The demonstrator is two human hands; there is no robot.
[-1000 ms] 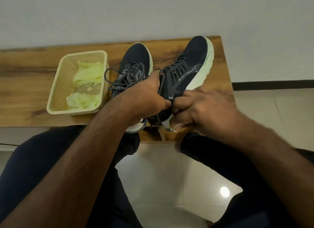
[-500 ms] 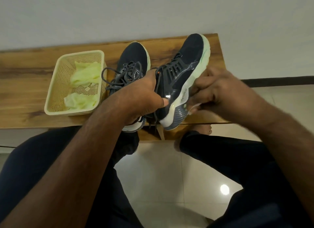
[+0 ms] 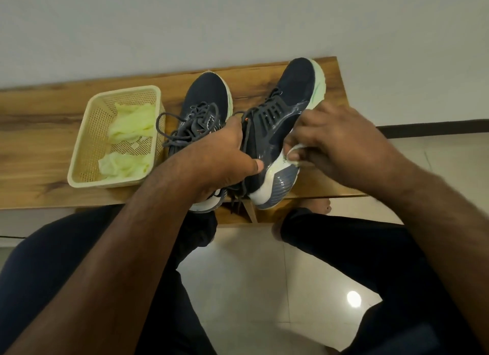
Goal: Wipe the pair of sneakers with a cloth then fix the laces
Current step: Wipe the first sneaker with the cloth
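Observation:
Two dark navy sneakers with pale green soles lie on a wooden bench (image 3: pixel 39 132). The right sneaker (image 3: pixel 280 119) is tipped onto its side, sole facing right. My left hand (image 3: pixel 219 158) grips it at the collar, thumb on the heel. My right hand (image 3: pixel 333 140) presses a small pale cloth (image 3: pixel 292 153) against the sole's edge near the heel. The left sneaker (image 3: pixel 206 100) stands flat behind my left hand, its grey laces (image 3: pixel 182 127) loose and spilling left.
A cream plastic basket (image 3: pixel 87 142) at the left of the bench holds pale green cloths (image 3: pixel 127 142). A white wall rises behind the bench. My dark-trousered legs and a bare foot (image 3: pixel 317 203) are below, over glossy floor tiles.
My right hand moved from the heel up along the sole's side, then came partway back down toward the heel with the cloth. The right sneaker tipped further onto its side.

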